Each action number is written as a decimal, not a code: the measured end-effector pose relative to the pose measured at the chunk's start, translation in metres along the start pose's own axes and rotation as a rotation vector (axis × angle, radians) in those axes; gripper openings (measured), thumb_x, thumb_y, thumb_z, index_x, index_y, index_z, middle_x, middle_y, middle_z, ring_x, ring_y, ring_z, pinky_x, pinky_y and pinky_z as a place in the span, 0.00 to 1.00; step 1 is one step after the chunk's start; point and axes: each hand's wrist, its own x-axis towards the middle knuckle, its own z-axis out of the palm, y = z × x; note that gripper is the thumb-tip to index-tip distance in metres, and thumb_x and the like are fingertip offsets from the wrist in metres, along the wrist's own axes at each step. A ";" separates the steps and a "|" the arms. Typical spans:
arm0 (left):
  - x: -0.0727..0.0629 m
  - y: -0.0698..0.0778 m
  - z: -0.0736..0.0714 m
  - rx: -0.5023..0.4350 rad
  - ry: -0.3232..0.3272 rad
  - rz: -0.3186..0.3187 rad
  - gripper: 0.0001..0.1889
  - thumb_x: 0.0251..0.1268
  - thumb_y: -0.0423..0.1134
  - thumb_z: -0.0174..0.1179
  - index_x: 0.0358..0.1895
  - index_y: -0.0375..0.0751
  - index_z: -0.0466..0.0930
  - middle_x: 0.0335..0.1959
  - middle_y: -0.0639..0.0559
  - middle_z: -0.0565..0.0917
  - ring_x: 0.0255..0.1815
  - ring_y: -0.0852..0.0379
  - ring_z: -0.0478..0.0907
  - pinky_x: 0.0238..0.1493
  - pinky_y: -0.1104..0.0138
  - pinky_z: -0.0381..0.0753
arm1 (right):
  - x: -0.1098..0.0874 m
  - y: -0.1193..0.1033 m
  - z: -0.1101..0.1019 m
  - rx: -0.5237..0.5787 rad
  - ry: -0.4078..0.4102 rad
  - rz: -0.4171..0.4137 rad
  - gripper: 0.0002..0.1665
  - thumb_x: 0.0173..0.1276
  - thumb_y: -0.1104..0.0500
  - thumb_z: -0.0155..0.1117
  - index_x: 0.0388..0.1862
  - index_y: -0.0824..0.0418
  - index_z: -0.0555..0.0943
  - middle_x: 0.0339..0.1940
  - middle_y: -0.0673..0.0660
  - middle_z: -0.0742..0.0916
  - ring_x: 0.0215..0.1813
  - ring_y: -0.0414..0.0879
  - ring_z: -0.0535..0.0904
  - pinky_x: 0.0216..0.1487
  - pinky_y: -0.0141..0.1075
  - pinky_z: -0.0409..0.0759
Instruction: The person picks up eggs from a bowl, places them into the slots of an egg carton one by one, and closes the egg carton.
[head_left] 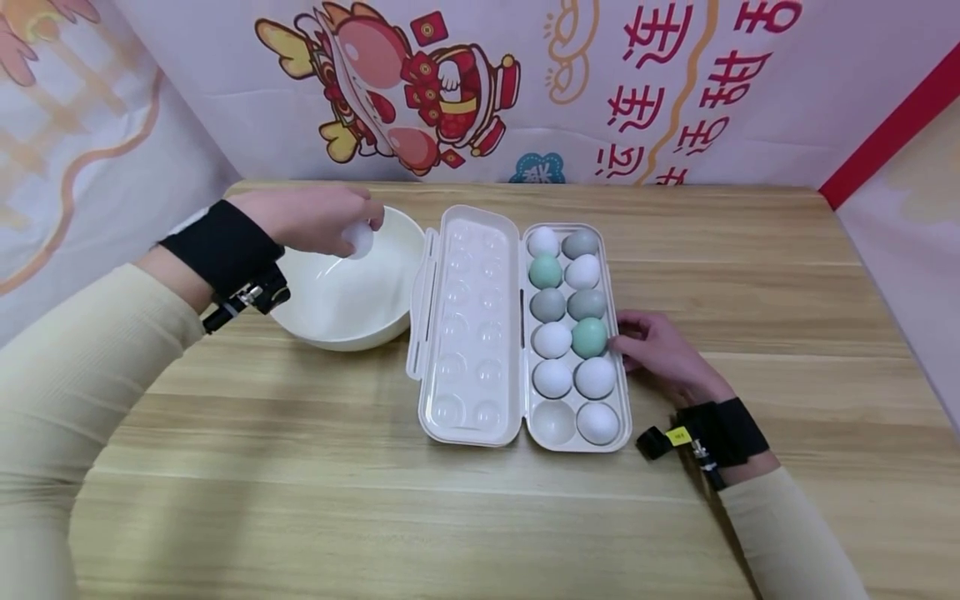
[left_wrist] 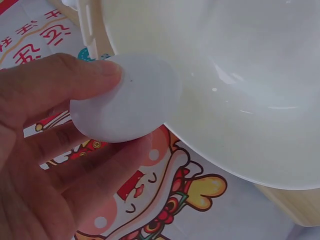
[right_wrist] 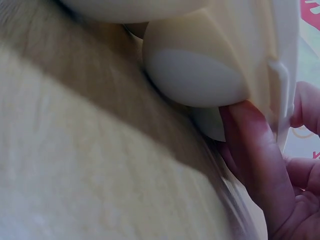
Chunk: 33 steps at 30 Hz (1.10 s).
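My left hand (head_left: 322, 221) pinches a white egg (left_wrist: 132, 97) between thumb and fingers. It is above the left part of a white bowl (head_left: 352, 300); in the left wrist view the egg appears over the bowl's rim. An opened plastic egg box (head_left: 531, 437) lies beside the bowl, its lid (head_left: 471, 333) folded out to the left. White, grey and green eggs (head_left: 589, 337) fill its cups, except the near left cup (head_left: 553, 422), which is bare. My right hand (head_left: 667, 354) grips the box's right edge, with one digit against a cup's underside in the right wrist view.
A wooden table (head_left: 300, 500) carries the bowl and box. Behind it rises a printed cloth backdrop (head_left: 585, 92) with cartoon figures and red lettering, and more cloth (head_left: 97, 192) hangs on the left. The lid's latch flap (head_left: 422, 304) sits close to the bowl's rim.
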 end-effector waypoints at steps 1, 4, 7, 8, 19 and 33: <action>0.001 0.001 -0.001 0.001 0.001 0.000 0.18 0.57 0.28 0.65 0.53 0.31 0.76 0.44 0.38 0.78 0.41 0.41 0.73 0.44 0.52 0.79 | 0.000 0.000 0.000 -0.012 0.006 -0.001 0.26 0.66 0.67 0.56 0.63 0.76 0.69 0.49 0.67 0.79 0.40 0.44 0.79 0.34 0.35 0.81; 0.004 0.004 -0.004 0.000 0.016 0.010 0.18 0.57 0.28 0.65 0.52 0.32 0.76 0.45 0.38 0.77 0.42 0.40 0.74 0.44 0.50 0.79 | 0.001 -0.001 0.001 -0.016 0.015 0.002 0.26 0.66 0.67 0.56 0.63 0.76 0.69 0.50 0.68 0.79 0.40 0.44 0.79 0.34 0.35 0.81; 0.007 0.007 -0.006 -0.010 0.029 0.027 0.18 0.56 0.28 0.66 0.51 0.33 0.77 0.45 0.38 0.77 0.43 0.40 0.74 0.46 0.50 0.78 | 0.000 -0.002 0.002 -0.015 0.021 0.010 0.26 0.66 0.67 0.56 0.63 0.75 0.69 0.50 0.68 0.79 0.40 0.44 0.79 0.35 0.36 0.82; 0.007 0.008 -0.007 -0.015 0.032 0.031 0.18 0.56 0.28 0.66 0.51 0.33 0.76 0.45 0.38 0.77 0.43 0.40 0.74 0.46 0.49 0.78 | 0.000 -0.003 0.002 -0.013 0.021 0.014 0.26 0.66 0.67 0.56 0.63 0.75 0.69 0.50 0.68 0.79 0.40 0.44 0.79 0.35 0.36 0.82; 0.018 0.025 -0.012 0.015 0.037 0.032 0.20 0.57 0.29 0.67 0.54 0.34 0.76 0.49 0.36 0.76 0.46 0.39 0.72 0.49 0.49 0.77 | 0.001 -0.005 0.001 -0.043 0.029 0.021 0.27 0.67 0.65 0.58 0.63 0.75 0.69 0.51 0.69 0.79 0.40 0.44 0.78 0.35 0.35 0.81; 0.031 0.047 -0.007 0.040 0.058 0.112 0.21 0.60 0.29 0.65 0.57 0.33 0.75 0.49 0.38 0.76 0.45 0.44 0.73 0.49 0.55 0.78 | 0.002 -0.002 0.001 -0.024 0.030 0.021 0.28 0.67 0.64 0.58 0.64 0.74 0.69 0.51 0.69 0.79 0.41 0.45 0.79 0.36 0.35 0.81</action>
